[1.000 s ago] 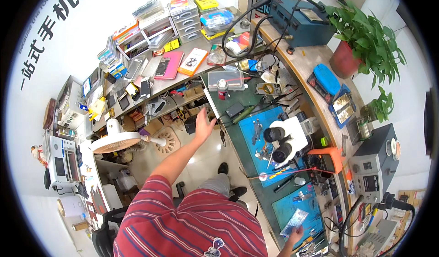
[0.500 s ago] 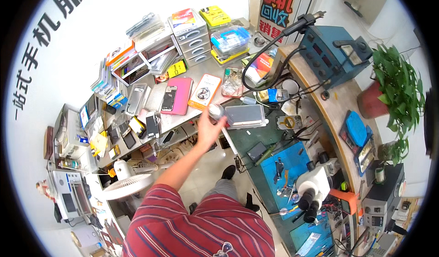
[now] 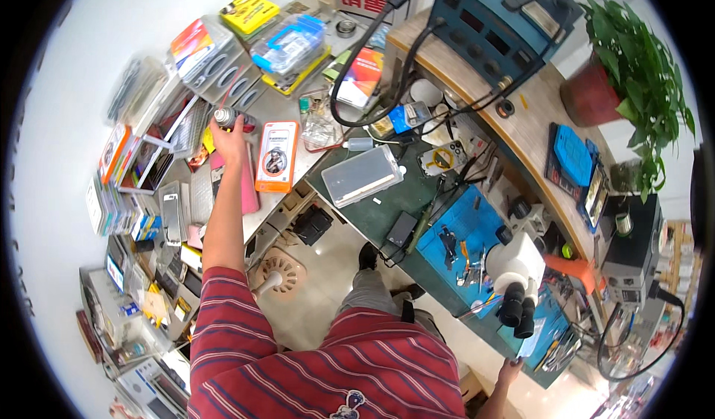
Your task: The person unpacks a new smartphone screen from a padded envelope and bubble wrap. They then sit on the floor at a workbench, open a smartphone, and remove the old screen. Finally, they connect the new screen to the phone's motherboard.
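My left hand (image 3: pixel 228 137) grips a silver-and-red spray can (image 3: pixel 234 119) with a thin red tube, over the back desk beside an orange-edged white box (image 3: pixel 276 157) and a pink case (image 3: pixel 242 188). At the lower right, my right hand (image 3: pixel 510 370) holds a pale silver packet (image 3: pixel 530 344) by its end, partly hidden below the white microscope (image 3: pixel 510 264). A clear lidded plastic case (image 3: pixel 361 175) lies on the green bench mat beside a dark rectangular device (image 3: pixel 401 228). Small tools and parts lie on the blue mat (image 3: pixel 473 218) next to the microscope.
Plastic drawers and boxes (image 3: pixel 212 61) line the back desk. A blue soldering station (image 3: pixel 484 32) with looping hoses, a potted plant (image 3: pixel 592 91) and a grey machine (image 3: pixel 625 248) occupy the right shelf. A fan base (image 3: pixel 281 270) stands on the floor below.
My left hand took hold of the spray can from the bench and has moved it left and back over the back desk. The view has shifted.
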A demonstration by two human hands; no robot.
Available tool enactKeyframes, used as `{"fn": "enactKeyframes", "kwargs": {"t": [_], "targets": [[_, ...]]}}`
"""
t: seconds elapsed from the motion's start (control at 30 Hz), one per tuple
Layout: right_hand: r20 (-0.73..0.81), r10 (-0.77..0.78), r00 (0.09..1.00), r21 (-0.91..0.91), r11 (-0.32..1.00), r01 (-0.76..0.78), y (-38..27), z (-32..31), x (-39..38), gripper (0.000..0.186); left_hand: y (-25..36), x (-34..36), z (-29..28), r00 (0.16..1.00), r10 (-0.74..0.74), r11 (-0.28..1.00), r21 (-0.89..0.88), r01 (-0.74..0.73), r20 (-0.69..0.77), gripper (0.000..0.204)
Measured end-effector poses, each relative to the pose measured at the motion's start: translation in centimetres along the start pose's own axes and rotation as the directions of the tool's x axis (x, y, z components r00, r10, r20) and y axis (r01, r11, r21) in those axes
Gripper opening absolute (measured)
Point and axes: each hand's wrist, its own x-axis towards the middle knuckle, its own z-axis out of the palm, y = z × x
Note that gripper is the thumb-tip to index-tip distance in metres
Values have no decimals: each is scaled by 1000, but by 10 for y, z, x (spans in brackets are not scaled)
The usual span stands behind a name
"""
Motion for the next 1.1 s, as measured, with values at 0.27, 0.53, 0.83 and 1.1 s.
{"fn": "enactKeyframes", "kwargs": {"t": [0.27,0.53,0.83,1.1], "targets": [[9,-50,999,-3,999,50,-9,-3,-32,64,-35,9,15,992,-31,999,30,27,124,84],[10,26,1000,74,997,-26,-19,4,-43,67,120,-182,13,598,254,900,41,-434,760,115],[-24,18,1000,226,974,-12,-49,-4,-44,64,101,-213,71,316,430,662,-58,-747,846,112],[-167,-89,982,166,979,117,-20,-14,-6,58,143,-233,28,329,423,676,-52,-735,844,108]]}}
